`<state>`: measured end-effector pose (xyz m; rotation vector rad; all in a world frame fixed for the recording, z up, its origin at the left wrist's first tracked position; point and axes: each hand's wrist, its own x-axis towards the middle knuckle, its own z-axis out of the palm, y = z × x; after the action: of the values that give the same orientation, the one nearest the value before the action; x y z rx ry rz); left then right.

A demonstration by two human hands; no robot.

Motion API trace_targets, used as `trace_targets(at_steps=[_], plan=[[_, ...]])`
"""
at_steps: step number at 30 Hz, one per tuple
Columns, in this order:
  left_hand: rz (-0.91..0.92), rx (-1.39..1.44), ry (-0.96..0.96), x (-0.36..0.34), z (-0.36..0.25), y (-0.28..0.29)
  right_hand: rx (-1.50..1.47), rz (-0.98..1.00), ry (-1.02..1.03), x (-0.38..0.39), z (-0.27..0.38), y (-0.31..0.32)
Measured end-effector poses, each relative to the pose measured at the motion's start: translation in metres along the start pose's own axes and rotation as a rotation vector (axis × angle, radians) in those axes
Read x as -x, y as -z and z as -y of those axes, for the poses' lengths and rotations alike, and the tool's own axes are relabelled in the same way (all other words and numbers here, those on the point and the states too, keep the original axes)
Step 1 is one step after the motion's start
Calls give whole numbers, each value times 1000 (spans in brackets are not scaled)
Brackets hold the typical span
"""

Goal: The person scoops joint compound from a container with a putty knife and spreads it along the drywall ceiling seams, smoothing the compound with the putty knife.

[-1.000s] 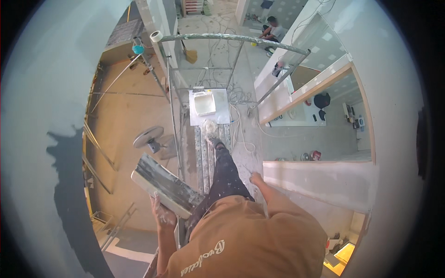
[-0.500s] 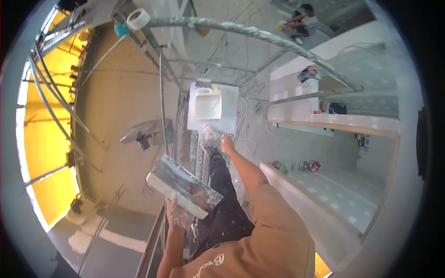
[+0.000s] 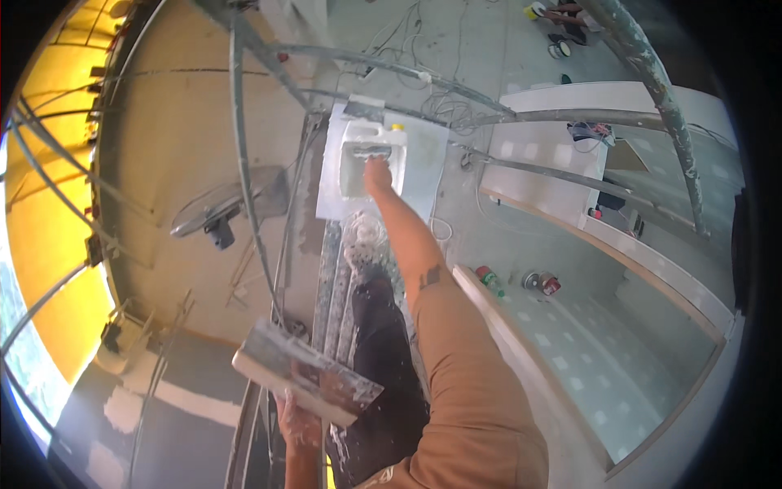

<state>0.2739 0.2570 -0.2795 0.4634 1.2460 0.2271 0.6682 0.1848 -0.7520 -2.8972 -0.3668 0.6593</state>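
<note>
My left hand (image 3: 298, 422) grips a long metal mud pan (image 3: 309, 367) from below; its shiny inside is smeared with plaster and it tilts near my dark-trousered leg. My right arm reaches forward, and my right hand (image 3: 377, 175) is closed on a wide-bladed putty knife (image 3: 371, 151). Its blade is inside the cut-open side of a white jerrycan (image 3: 398, 169) with a yellow cap. Pale stuff shows inside the can. Under the can lies a white sheet (image 3: 428, 175), with a flat grey piece (image 3: 364, 109) at its far edge.
Plaster-spattered scaffold planks (image 3: 330, 253) run beneath my shoe (image 3: 364, 236). Metal scaffold tubes (image 3: 643, 65) cross around me. Below stand a fan (image 3: 224, 208) at the left and loose cables (image 3: 448, 106). A person (image 3: 570, 20) is at the far right, and a plasterboard partition (image 3: 521, 342) stands at the right.
My right hand has moved forward from beside my shoe into the jerrycan's opening. The view has shifted forward; my left hand still holds the mud pan.
</note>
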Motion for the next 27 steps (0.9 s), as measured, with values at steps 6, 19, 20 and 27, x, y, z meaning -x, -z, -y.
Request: trace_targets(at_steps=[6,19,20,27], plan=[[-27,-19,-27,-25,-9,-11,68,-112,-57,29,-23,-45],[111,-89,-43,-65,-27,-38,-914,151,248,117,-87,55],[135,-114,-75,-71,-34,-41,-1126,301,102,123,-69,82],[340,-221,-98,-162,-21,-91,-1466,401,-104,212,-50,276]])
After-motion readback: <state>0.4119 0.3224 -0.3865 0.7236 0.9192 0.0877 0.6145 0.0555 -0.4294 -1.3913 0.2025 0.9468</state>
